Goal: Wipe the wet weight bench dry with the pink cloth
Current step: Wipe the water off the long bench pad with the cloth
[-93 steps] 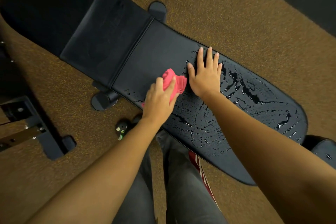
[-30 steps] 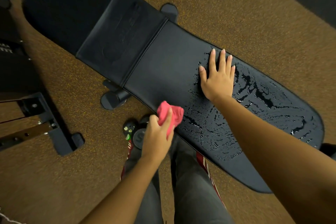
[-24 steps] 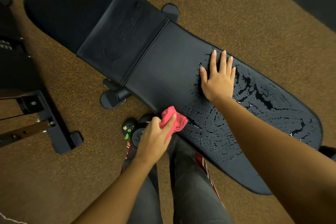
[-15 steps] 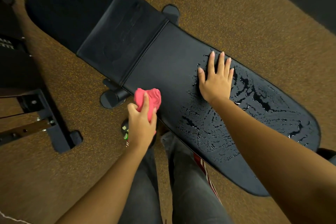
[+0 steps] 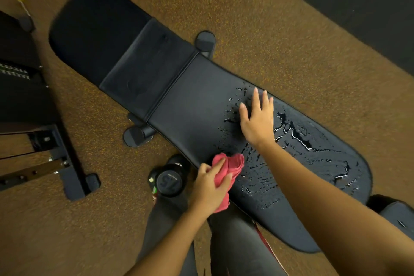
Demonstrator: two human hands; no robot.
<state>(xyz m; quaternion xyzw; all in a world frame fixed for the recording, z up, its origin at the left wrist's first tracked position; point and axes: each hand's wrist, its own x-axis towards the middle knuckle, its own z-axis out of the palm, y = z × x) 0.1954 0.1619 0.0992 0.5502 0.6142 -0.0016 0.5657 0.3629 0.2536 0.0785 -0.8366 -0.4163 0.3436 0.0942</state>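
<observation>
The black padded weight bench (image 5: 192, 101) runs diagonally from upper left to lower right. Its right half glistens with streaks and beads of water (image 5: 298, 139); the left half looks dry. My left hand (image 5: 209, 188) grips the bunched pink cloth (image 5: 228, 168) and holds it against the bench's near edge, at the rim of the wet patch. My right hand (image 5: 257, 119) lies flat on the pad with fingers straight, amid the water drops.
A black dumbbell (image 5: 169, 180) marked 15 lies on the brown speckled floor beside my legs (image 5: 235, 242). The bench feet (image 5: 135, 135) stick out on both sides. A black equipment frame (image 5: 67, 163) stands at left, another frame along the top edge.
My left hand has swept the cloth rightward and nearer along the bench edge, back to the wet patch. My right hand stays planted flat. The view has pulled back.
</observation>
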